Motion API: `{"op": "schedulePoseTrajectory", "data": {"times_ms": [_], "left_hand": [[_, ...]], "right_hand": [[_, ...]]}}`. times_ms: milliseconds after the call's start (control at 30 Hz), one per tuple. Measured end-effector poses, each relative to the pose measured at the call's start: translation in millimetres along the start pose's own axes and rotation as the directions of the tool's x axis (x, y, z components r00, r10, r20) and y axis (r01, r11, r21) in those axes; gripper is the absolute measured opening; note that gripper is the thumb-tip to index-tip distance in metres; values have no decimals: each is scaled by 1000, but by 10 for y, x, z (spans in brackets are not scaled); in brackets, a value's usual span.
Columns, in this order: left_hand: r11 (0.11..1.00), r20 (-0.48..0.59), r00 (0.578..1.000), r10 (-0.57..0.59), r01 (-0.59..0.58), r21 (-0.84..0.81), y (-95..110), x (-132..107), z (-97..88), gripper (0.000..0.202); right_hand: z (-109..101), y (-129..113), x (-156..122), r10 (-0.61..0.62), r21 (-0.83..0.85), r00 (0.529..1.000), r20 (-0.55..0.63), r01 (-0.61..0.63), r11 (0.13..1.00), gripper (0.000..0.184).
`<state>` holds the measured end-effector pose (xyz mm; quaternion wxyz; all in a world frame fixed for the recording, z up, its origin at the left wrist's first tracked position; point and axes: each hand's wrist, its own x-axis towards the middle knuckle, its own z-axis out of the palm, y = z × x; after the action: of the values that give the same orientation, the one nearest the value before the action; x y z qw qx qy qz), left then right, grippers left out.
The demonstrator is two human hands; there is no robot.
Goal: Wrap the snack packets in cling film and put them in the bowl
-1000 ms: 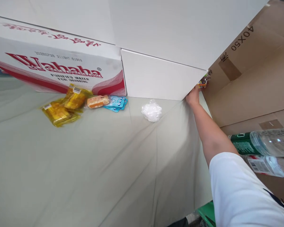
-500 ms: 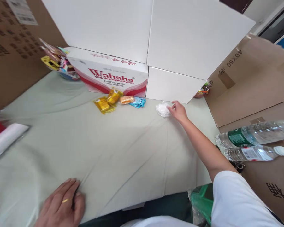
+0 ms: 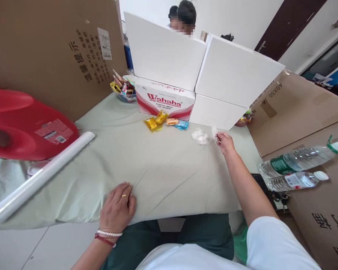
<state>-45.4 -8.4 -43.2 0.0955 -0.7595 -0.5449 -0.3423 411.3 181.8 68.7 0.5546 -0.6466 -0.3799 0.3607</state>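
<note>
My right hand reaches out over the pale green cloth, its fingers pinched on a small clear plastic piece pulled from the crumpled clear plastic bundle just to its left. My left hand rests flat on the cloth at the near edge, fingers down and holding nothing. Yellow snack packets, an orange packet and blue packets lie by the Wahaha carton.
White boxes stand behind the carton, a person beyond them. A red jug and a white roll lie at left. A snack bowl sits far left. Cardboard sheets and two water bottles are at right.
The view has pulled back and up. My right hand left the gap beside the white box, touched the plastic bundle, and now holds a small piece lifted from it. My left hand came into view.
</note>
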Motion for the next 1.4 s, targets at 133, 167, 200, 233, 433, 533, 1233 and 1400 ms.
{"op": "schedulePoseTrajectory", "data": {"times_ms": [133, 167, 200, 233, 433, 533, 1233, 1400], "left_hand": [[921, 37, 952, -304, 304, -245, 141, 63, -98, 20], [852, 93, 913, -398, 405, -330, 236, 117, -138, 23], [756, 176, 864, -472, 500, -422, 356, 190, -176, 26], [626, 305, 807, -506, 587, -513, 495, 277, -208, 30], [-135, 825, 475, -307, 836, -532, 1221, 753, -131, 74], [-157, 846, 436, -309, 854, -497, 1239, 754, 14, 66], [-385, 744, 349, -570, 686, -617, 1007, 583, -144, 47], [-502, 836, 407, -367, 671, -546, 1266, 666, -104, 33]], "right_hand": [[117, 149, -556, 80, 184, 982, 173, -112, 977, 14], [173, 217, -722, 106, 259, 967, 234, -167, 951, 15], [241, 291, -898, 133, 337, 946, 297, -234, 912, 18], [319, 367, -1081, 156, 400, 921, 357, -302, 865, 20], [782, 611, -2055, 156, 146, 750, 643, -319, 936, 27], [786, 545, -2101, 97, -84, 660, 745, -51, 995, 25], [819, 209, -1259, -333, -299, 784, 523, 535, 790, 26], [748, 555, -2408, -259, -27, 765, 589, 339, 941, 27]]}}
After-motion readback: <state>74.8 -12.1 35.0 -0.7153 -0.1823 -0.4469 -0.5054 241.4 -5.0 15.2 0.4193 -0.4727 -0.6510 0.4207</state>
